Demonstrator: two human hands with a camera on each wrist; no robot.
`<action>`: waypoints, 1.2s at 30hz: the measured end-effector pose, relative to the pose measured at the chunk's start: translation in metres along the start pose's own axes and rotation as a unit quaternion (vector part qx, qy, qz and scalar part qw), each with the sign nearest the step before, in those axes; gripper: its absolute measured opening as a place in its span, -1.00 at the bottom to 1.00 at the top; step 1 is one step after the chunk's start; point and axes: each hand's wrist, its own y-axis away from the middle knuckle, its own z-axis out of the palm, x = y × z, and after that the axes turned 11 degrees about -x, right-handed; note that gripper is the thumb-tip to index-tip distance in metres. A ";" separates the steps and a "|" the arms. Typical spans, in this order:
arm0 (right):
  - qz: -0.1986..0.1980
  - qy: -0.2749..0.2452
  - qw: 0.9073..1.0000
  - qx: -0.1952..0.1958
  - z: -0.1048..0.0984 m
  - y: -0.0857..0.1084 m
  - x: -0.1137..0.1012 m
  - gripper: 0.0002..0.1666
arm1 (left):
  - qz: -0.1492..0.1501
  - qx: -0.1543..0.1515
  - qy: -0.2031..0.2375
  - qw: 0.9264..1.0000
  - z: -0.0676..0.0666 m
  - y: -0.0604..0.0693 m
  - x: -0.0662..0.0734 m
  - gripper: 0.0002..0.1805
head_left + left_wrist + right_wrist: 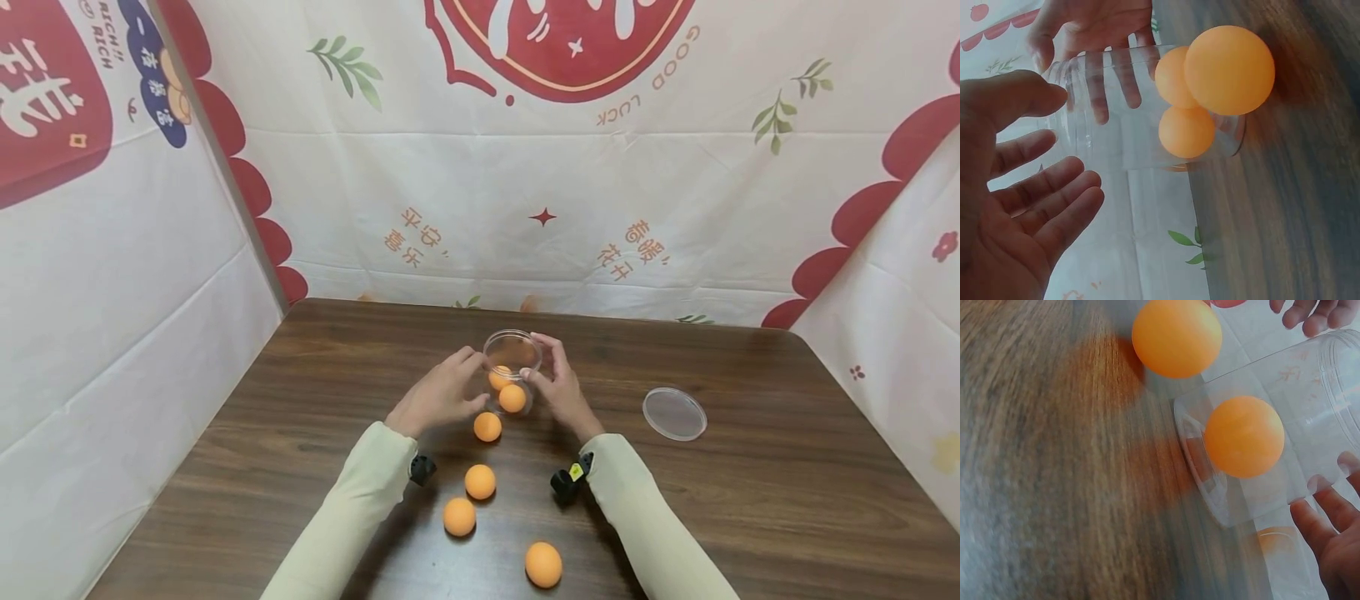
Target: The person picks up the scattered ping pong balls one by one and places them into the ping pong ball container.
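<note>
While the clear jar (1129, 134) stands upright btwn the 2 hands, R hand (558, 387) grips it nr the rim, thumb and fingertips on its wall. L hand (442, 392) is at the jar's L side, fingers loosely spread, thumb by the rim; can't tell if it's touching. 2 orange balls (512, 398) sit in the jar's bottom; 4 loose balls (480, 482) lie on the table (757, 500) in front of it, 1 just beside its base. Clear disc (675, 414) lies well to the jar's R.
</note>
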 end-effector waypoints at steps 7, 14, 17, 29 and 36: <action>-0.007 -0.002 1.000 0.008 -0.002 -0.007 0.032 -0.30 | 0.001 -0.040 0.006 0.999 0.006 0.002 0.001 -0.62; -0.010 -0.005 1.000 0.005 -0.001 -0.003 0.016 -0.32 | -0.008 -0.075 0.024 0.997 0.011 0.003 0.000 -0.62; -0.007 -0.002 1.000 0.001 -0.001 0.001 0.002 -0.32 | -0.012 -0.088 0.026 0.996 0.013 0.003 0.000 -0.61; 0.008 -0.001 1.000 0.000 0.000 0.003 -0.005 -0.32 | -0.030 -0.133 0.026 0.990 0.027 0.005 0.003 -0.65; 0.001 -0.004 1.000 0.002 0.000 0.002 -0.006 -0.32 | -0.043 -0.139 0.021 0.989 0.033 0.006 0.003 -0.61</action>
